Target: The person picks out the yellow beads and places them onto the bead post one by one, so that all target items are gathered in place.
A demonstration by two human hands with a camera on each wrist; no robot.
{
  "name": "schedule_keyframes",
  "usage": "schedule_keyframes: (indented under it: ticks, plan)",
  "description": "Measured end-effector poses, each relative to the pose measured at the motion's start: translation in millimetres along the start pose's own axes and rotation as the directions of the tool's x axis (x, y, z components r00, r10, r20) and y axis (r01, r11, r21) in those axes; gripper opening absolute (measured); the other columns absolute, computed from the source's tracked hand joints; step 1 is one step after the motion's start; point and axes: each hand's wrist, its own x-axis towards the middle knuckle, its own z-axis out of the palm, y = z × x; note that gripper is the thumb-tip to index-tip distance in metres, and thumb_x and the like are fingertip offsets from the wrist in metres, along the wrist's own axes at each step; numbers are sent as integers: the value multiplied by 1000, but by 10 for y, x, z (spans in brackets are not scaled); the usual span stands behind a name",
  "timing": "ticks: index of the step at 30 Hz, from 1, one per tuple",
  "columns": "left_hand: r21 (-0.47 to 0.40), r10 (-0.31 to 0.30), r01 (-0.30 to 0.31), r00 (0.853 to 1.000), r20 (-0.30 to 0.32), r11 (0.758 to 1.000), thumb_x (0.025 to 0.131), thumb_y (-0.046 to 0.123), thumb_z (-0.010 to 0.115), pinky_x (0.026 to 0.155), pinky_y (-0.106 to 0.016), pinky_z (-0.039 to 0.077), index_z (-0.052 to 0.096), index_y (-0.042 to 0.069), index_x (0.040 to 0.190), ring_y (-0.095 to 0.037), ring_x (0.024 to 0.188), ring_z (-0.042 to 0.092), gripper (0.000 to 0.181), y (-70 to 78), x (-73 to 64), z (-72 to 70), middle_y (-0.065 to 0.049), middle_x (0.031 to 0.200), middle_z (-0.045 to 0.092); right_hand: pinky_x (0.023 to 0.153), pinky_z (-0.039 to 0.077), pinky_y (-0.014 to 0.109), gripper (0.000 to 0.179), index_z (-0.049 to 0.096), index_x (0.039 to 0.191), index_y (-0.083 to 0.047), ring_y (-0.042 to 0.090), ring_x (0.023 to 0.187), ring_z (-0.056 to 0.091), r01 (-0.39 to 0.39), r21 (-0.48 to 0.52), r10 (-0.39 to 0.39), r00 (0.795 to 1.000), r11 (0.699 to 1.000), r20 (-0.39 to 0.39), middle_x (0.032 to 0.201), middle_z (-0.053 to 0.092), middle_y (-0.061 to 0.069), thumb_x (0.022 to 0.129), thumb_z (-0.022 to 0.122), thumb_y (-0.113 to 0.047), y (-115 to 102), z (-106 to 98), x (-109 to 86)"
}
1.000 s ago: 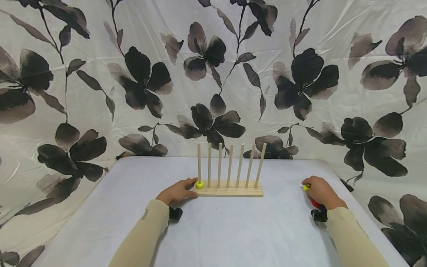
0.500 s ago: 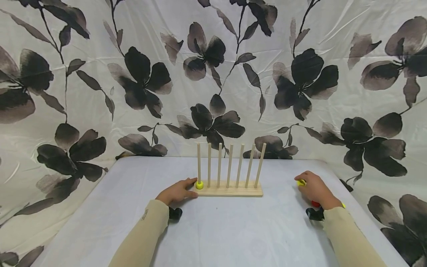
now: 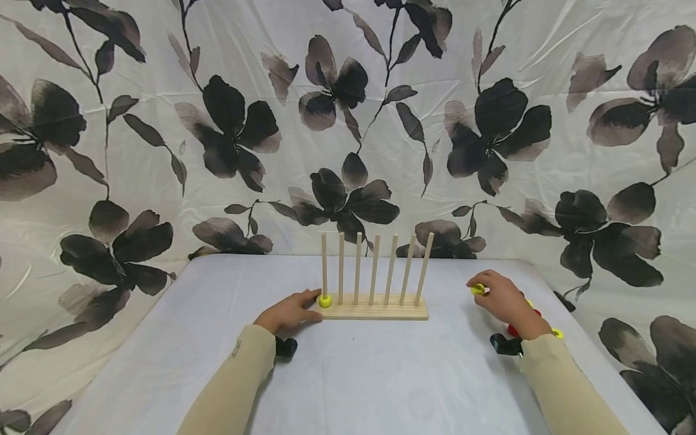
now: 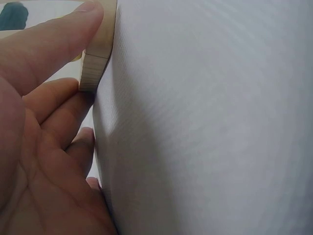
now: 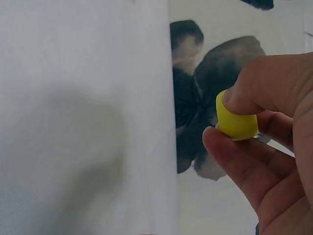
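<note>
A wooden peg stand (image 3: 375, 311) with several upright rods rests on the white table. One yellow bead (image 3: 325, 301) sits at the bottom of its leftmost rod. My left hand (image 3: 288, 313) holds the left end of the stand's base, thumb at the front edge and fingers by the end. In the left wrist view, the thumb (image 4: 54, 41) lies against the wooden base (image 4: 98, 58). Raised above the table to the right of the stand, my right hand (image 3: 505, 300) pinches another yellow bead (image 5: 237, 120) between thumb and fingers.
Red beads (image 3: 512, 331) and yellow beads (image 3: 557, 333) lie on the table near the right wrist, partly hidden by the arm. The white table (image 3: 380, 380) ends at a floral cloth (image 3: 424, 181) behind it and at the sides.
My right hand has lifted and moved left, carrying the yellow bead away from the loose beads, more of which now show. The left hand and the stand have stayed put.
</note>
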Motion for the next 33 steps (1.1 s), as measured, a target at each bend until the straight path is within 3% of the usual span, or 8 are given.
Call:
schedule_keyframes:
  ticks: [19,33]
  plan:
    - [-21,4,-4,1000,-21,1000,83,42,74,117,-63,18,38,27,150,-38,149,18,78,-9,-2,8,-13,160,27,86,57,46,35,63,123,-6,35,103,66,90,48,-85,991,995,-100,125,60,17,89,56,-5,-455,-203,-16]
    - [-27,11,-12,1000,-17,1000,82,41,74,117,-62,17,38,27,150,-38,149,18,77,-15,11,5,-12,160,26,87,58,40,33,64,123,-2,32,104,66,224,77,-209,964,972,-167,121,62,16,90,60,-4,-764,-371,12]
